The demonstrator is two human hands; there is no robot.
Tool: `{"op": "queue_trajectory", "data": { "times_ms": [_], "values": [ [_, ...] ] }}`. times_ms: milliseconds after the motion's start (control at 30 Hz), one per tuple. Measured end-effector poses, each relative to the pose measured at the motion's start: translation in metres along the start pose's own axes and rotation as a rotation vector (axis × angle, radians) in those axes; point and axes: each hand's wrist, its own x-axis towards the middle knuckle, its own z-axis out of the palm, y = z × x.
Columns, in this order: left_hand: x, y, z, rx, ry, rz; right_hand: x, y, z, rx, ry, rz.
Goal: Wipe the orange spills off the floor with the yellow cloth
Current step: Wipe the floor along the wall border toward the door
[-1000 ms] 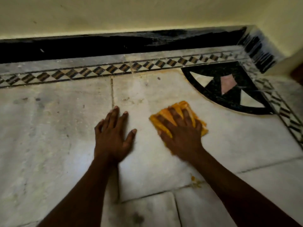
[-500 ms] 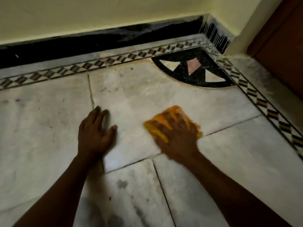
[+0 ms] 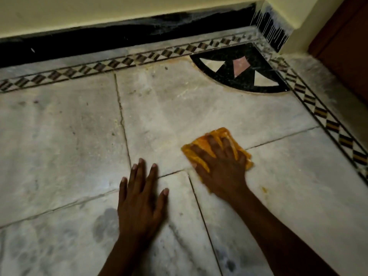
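The yellow cloth (image 3: pixel 217 150) lies bunched flat on the marble floor (image 3: pixel 59 136), its long axis running from its near-left corner to its far-right edge, roughly slanting away to the right. It sits across a thin joint line between floor slabs, well below the black fan-shaped inlay (image 3: pixel 239 72) in the corner. The right hand (image 3: pixel 219 166) lies palm down on top of the cloth, fingers spread and nearly straight, pointing away and a little left, pressing the fabric to the floor; folds of cloth show between the fingers and beyond the fingertips. The wrist and forearm run back toward the lower right. Just right of that wrist, near the cloth's near edge, a small orange spill (image 3: pixel 264 189) marks the floor, apart from the cloth.

To the left of the cloth, close but not touching it, the left hand (image 3: pixel 141 198) rests flat on the floor, palm down, fingers straight and slightly fanned, thumb out toward the cloth, holding nothing. Its fingers cross the same slab joint.

Beyond the cloth, a faint orange-yellow stain (image 3: pixel 163 63) runs along the checked border strip (image 3: pixel 119 62), left of the inlay. A black skirting (image 3: pixel 119 36) and pale yellow wall (image 3: pixel 119 10) stand behind, and a brown door (image 3: pixel 346 46) is at far right.
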Motion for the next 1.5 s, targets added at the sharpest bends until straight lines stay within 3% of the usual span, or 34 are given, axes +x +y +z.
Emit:
{"op": "queue_trajectory", "data": {
  "times_ms": [100, 167, 300, 500, 600, 700, 767, 900, 1000, 1100, 1167, 1300, 1367, 1433, 1500],
  "values": [
    [-0.028, 0.008, -0.003, 0.081, -0.035, -0.014, 0.033, 0.023, -0.012, 0.069, -0.091, 0.266],
    [-0.034, 0.013, -0.007, 0.102, -0.044, -0.027, 0.070, 0.018, -0.019, 0.130, -0.143, 0.346],
    [-0.026, 0.013, -0.011, 0.089, -0.079, -0.055, 0.082, -0.008, -0.010, 0.089, -0.129, 0.209],
    [-0.027, 0.015, -0.018, 0.049, -0.099, -0.058, -0.081, -0.019, -0.018, -0.004, -0.108, -0.189],
    [-0.025, 0.016, -0.018, 0.013, -0.075, -0.037, -0.096, 0.020, -0.023, -0.039, -0.074, 0.035],
    [-0.024, 0.009, -0.015, 0.062, -0.049, -0.040, -0.029, 0.017, -0.016, -0.044, -0.069, 0.350],
    [-0.026, 0.008, -0.012, 0.058, -0.019, -0.036, 0.022, 0.003, -0.019, 0.029, -0.107, 0.449],
    [-0.027, 0.006, -0.008, 0.035, 0.003, -0.026, 0.044, -0.014, -0.029, -0.024, -0.354, 0.121],
    [-0.030, 0.003, -0.009, 0.028, -0.012, -0.026, -0.047, -0.017, -0.030, -0.144, -0.363, -0.079],
    [-0.032, -0.002, -0.010, 0.010, -0.056, 0.029, -0.158, 0.007, -0.035, -0.141, -0.278, -0.119],
    [-0.032, -0.006, -0.010, -0.011, -0.065, 0.038, -0.203, 0.036, -0.051, -0.207, -0.329, -0.119],
    [-0.031, -0.001, -0.012, 0.000, -0.043, 0.040, -0.201, 0.058, -0.067, -0.187, -0.514, 0.020],
    [-0.028, -0.003, -0.005, 0.008, -0.022, 0.044, -0.173, 0.064, -0.055, -0.112, -0.437, 0.084],
    [-0.030, -0.003, 0.003, 0.025, 0.008, 0.042, -0.131, 0.052, -0.042, 0.071, -0.202, 0.384],
    [-0.031, -0.003, 0.008, 0.034, 0.035, 0.042, -0.103, 0.030, -0.032, 0.405, -0.134, 0.598]
  ]
}}
